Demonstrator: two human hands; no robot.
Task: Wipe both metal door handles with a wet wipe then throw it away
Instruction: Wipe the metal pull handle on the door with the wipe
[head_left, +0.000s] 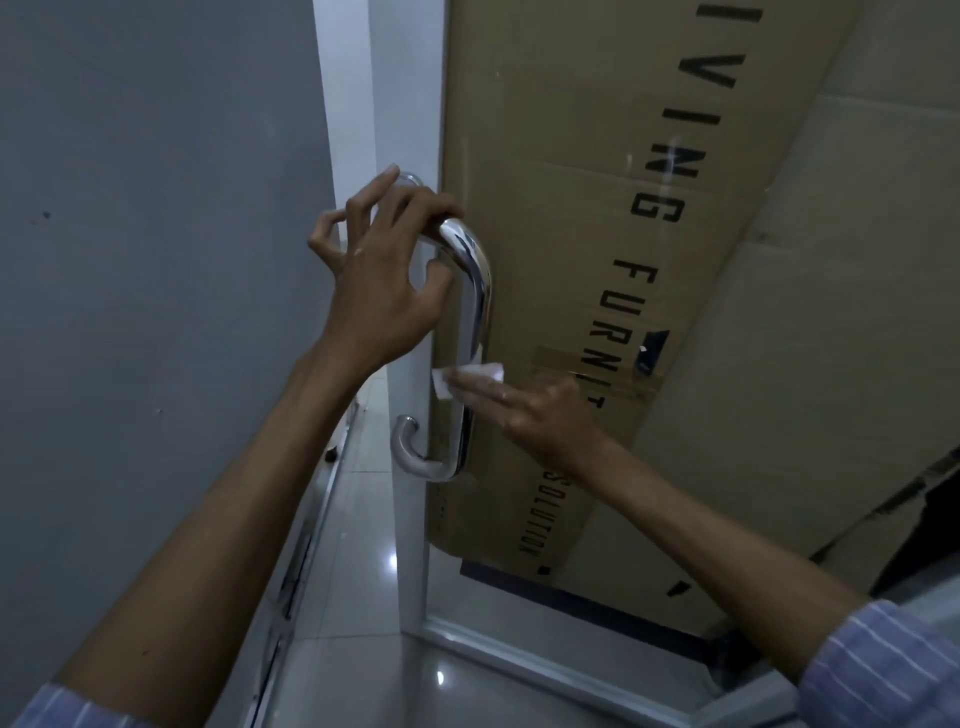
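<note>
The left hand (382, 280) curls its grip round the top bend of the metal door handle (475, 312), while below that grip the right hand (540, 413), fingers straight, presses the white wet wipe (467, 376) against the handle's upright bar, cardboard (623, 208) just behind.

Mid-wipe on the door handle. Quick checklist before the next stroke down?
1. Wet wipe against the metal handle: ok, pressed on the lower shaft.
2. Right hand controls the wipe: ok, straight fingers press it.
3. Left hand steadies the handle: ok, fingers over the top bend.
4. Lower curve reachable: ok, nothing blocks it.
5. Second handle wiped: cannot tell.
6. Bin located: cannot tell, none in view.
</note>
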